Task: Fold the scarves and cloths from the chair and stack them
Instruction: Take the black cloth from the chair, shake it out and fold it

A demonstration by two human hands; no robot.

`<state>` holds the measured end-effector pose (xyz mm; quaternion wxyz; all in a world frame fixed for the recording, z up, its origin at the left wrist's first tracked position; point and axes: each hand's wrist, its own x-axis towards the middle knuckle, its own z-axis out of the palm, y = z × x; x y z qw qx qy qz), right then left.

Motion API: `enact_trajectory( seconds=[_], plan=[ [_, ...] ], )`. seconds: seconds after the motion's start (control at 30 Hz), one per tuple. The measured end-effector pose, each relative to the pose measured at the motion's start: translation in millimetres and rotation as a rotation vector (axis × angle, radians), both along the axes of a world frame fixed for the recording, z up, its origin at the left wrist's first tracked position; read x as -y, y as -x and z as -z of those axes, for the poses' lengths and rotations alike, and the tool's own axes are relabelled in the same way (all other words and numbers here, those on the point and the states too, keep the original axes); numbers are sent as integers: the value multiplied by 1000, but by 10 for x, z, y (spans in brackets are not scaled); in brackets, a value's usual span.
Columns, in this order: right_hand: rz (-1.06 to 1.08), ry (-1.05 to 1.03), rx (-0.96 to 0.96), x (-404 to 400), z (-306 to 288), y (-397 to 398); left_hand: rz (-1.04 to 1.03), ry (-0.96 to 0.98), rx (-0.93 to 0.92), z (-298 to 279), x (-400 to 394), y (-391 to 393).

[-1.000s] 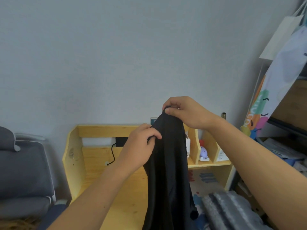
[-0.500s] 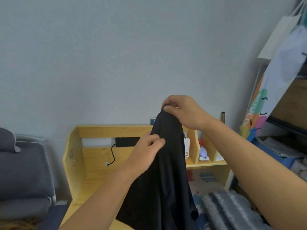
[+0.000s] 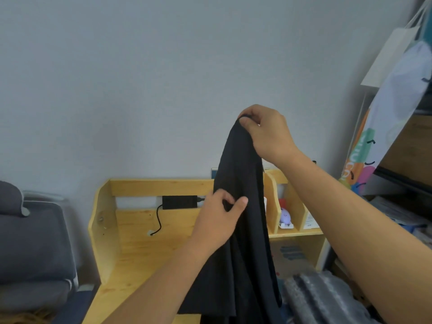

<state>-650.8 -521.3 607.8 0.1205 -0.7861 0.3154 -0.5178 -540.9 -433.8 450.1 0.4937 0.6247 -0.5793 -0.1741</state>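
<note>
Pale wooden bench [image 3: 140, 249] with back shelves below me, long black fabric scarf [image 3: 243, 230] hanging above it, my right hand [image 3: 266, 134] pinching its top end, my left hand [image 3: 219, 218] gripping a fold lower down

Black cloth [image 3: 243, 230] bottom cut off by frame edge.

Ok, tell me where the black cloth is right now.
The black cloth hangs mid-frame above the wooden desk, its top pinched by the right hand, the left hand gripping it lower down.
</note>
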Motion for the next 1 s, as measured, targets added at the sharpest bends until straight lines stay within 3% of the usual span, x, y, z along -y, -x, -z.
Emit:
enact_trajectory(
  seconds=[0.13,0.3,0.43,0.63,0.8,1.0],
  plan=[
    [-37,-13,9,-14,-27,49,-82,126,-40,-50,54,-138],
    [-94,-43,5,-27,22,81,-148,63,233,-89,196,-397],
    [-118,-63,28,-35,17,70,115,112,408,-10,148,-356],
    [-74,-61,1,3,53,50,159,209,46,-115,-27,-156],
    [-69,-52,-9,-17,59,20,53,144,110,-141,66,-142],
    [34,-21,41,30,16,55,139,22,3,2,-14,-139]
  ],
)
